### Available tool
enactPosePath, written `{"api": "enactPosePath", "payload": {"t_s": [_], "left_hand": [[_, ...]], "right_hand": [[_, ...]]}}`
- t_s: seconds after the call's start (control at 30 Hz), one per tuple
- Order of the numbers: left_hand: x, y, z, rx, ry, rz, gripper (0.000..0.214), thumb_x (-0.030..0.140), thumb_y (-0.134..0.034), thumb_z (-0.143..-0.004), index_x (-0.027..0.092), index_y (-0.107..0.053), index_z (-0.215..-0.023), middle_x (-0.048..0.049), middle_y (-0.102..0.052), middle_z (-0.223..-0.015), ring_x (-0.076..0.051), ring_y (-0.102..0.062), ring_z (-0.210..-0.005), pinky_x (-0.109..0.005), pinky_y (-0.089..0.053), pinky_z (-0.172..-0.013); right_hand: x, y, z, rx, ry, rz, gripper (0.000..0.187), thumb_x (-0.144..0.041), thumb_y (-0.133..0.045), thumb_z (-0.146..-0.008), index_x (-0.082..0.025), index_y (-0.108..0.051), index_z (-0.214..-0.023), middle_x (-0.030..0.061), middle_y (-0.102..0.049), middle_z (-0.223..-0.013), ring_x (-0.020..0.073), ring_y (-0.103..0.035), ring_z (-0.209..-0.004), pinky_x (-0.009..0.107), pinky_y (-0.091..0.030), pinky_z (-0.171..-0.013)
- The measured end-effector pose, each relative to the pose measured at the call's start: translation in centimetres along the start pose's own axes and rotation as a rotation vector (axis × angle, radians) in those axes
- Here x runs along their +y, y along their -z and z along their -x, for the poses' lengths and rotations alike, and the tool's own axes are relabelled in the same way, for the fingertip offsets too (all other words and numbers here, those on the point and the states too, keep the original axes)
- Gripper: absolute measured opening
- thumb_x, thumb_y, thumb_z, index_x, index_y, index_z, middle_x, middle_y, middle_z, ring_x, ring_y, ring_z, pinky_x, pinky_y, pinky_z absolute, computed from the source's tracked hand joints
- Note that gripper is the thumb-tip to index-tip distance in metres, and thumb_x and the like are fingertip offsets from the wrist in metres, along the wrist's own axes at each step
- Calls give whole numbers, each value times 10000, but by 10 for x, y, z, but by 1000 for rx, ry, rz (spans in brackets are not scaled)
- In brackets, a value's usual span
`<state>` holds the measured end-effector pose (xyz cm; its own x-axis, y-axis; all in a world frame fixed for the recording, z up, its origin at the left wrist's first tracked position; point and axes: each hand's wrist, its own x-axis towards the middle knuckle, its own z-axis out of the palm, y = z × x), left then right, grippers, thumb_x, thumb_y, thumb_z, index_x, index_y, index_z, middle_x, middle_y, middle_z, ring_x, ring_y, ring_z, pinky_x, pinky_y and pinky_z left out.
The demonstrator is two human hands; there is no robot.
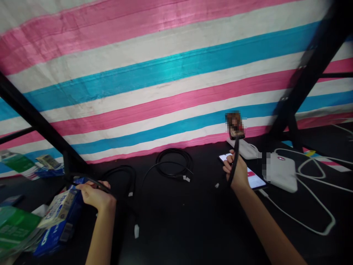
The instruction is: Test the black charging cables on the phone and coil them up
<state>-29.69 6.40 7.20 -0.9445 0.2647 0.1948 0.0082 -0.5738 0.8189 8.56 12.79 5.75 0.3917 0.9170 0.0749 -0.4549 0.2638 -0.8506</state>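
Note:
On the left, my left hand (96,195) is closed around a dark cable (93,180) that runs across its fingers, close to the blue and white boxes. My right hand (238,171) is raised above a lit phone (255,180), its fingers curled around a dark, cable-like strip (234,162). I cannot tell whether both hands hold the same cable. Between the hands lies a coiled black cable (175,163) with pale connector ends. Another black cable (132,176) lies nearer my left hand, and a white connector (136,231) shows toward the front.
Blue packaging (57,235) and green packets (18,224) crowd the left side. A white power bank (284,173) and looping white cables (317,228) occupy the right. Behind stands a second phone (235,125), partly blurred. Black frame bars (300,70) slope before a striped sheet (165,73).

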Motion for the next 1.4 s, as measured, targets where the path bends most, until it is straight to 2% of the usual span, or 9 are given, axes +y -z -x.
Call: {"api": "enactPosePath", "payload": {"t_s": [0.17,0.33,0.63,0.73,0.83,1.0,1.23,1.3,1.4], "left_hand": [[-5,-2,7,-59,7,-2,400,588,-422,-756,212,-376,-628,93,-307,-406,-67,-291,-317,-198,-202,-283],[-4,-3,11,-80,80,38,385,552,-445,-772,203,-378,-623,112,-248,-386,-45,-176,-268,-207,-113,-265],[6,-10,26,-466,265,55,310,487,-515,-777,190,-469,-702,121,-221,-336,-43,-126,-241,-208,-74,-261],[3,-11,28,-470,197,-14,306,477,-518,-775,179,-503,-707,117,-207,-359,-37,-122,-263,-196,-71,-277],[-2,-9,28,-509,28,-250,318,461,-508,-779,151,-573,-744,102,-238,-397,-33,-183,-312,-176,-124,-313],[-10,-4,28,-741,-276,-703,395,392,-418,-832,190,-545,-1147,62,-442,-486,-72,-387,-438,-182,-321,-463],[-23,1,21,-1006,-258,-897,425,404,-352,-843,178,-565,-1133,47,-492,-486,-100,-428,-438,-204,-342,-492],[-25,3,20,-1005,-305,-929,403,398,-369,-838,187,-578,-1110,44,-485,-489,-100,-436,-435,-203,-338,-489],[-24,6,20,-867,-463,-909,330,362,-410,-828,189,-606,-1030,36,-483,-508,-93,-455,-450,-201,-343,-507]], "right_hand": [[0,-4,0,-12,-109,-127,297,-474,-617,-701,-211,-483,-735,-102,-303,-505,23,-177,-337,143,-125,-282],[-5,4,-5,-175,-131,-102,226,-374,-515,-801,-210,-486,-647,-107,-203,-476,44,-40,-368,153,-35,-313],[-13,-3,13,-449,-411,-3,335,-438,-444,-839,-185,-616,-974,-135,-173,-439,20,3,-298,154,-22,-289],[-10,-2,12,-518,-485,-97,295,-397,-420,-871,-186,-597,-977,-137,-191,-428,18,1,-277,136,-29,-261],[-6,2,9,-598,-512,-259,252,-346,-358,-916,-217,-565,-979,-132,-242,-420,22,-26,-253,102,-58,-232],[-4,5,7,-669,-572,-464,278,-335,-276,-946,-234,-531,-993,-124,-317,-430,23,-72,-239,65,-132,-222],[-8,-1,13,-646,-444,-303,217,-346,-328,-930,-254,-524,-931,-124,-230,-448,32,49,-303,83,-24,-235],[-7,1,13,-630,-358,-230,204,-367,-343,-919,-267,-521,-926,-124,-203,-452,32,61,-317,85,11,-253],[-5,5,11,-617,-300,-248,185,-335,-359,-914,-262,-528,-896,-122,-216,-458,32,47,-327,79,39,-273]]}}
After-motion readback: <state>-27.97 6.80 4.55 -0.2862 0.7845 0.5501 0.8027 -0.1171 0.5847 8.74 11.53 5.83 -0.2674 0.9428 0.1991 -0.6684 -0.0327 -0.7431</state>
